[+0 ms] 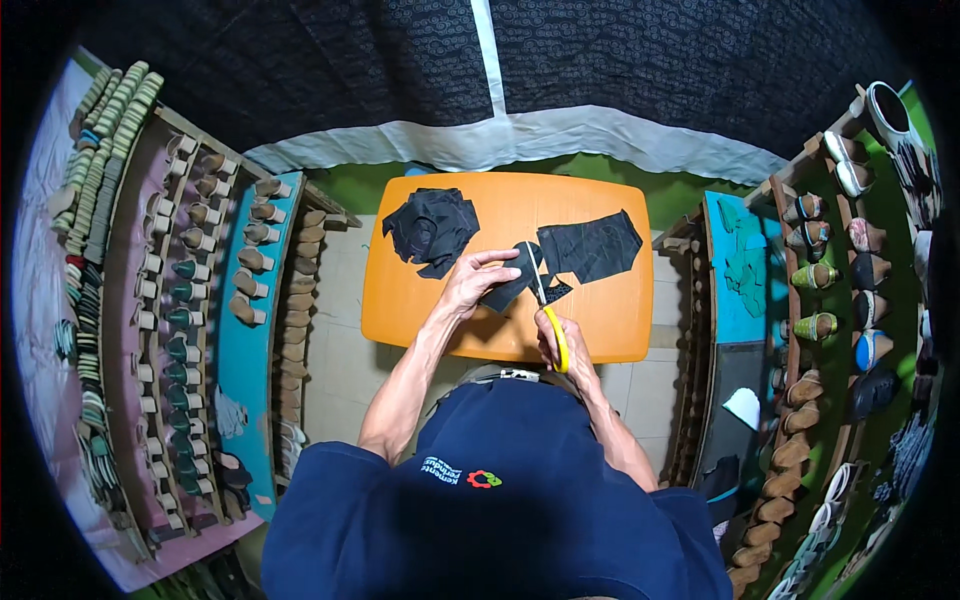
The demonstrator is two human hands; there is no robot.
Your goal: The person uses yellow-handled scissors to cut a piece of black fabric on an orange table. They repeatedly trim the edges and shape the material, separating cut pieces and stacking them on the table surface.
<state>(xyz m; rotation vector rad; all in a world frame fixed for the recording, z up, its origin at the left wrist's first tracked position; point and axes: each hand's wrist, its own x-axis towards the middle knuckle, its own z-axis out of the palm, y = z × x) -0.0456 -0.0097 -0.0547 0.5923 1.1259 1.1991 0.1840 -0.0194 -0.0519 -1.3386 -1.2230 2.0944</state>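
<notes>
Small orange rectangular table (600, 335) with rounded corners, standing on a pale tiled floor (340, 370). On its far left part lies a loose heap of cut black fabric pieces (430, 228); on the far right part a larger flat black fabric sheet (592, 246) lies spread out. Just in front of that sheet a small black fabric offcut (556, 291) rests on the tabletop near the middle.

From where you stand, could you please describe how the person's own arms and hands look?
Both hands, left hand and right hand, are bare: no gloves, rings or watch visible. The forearms are bare too. Short dark navy sleeves of a shirt cover only the upper arms.
</notes>
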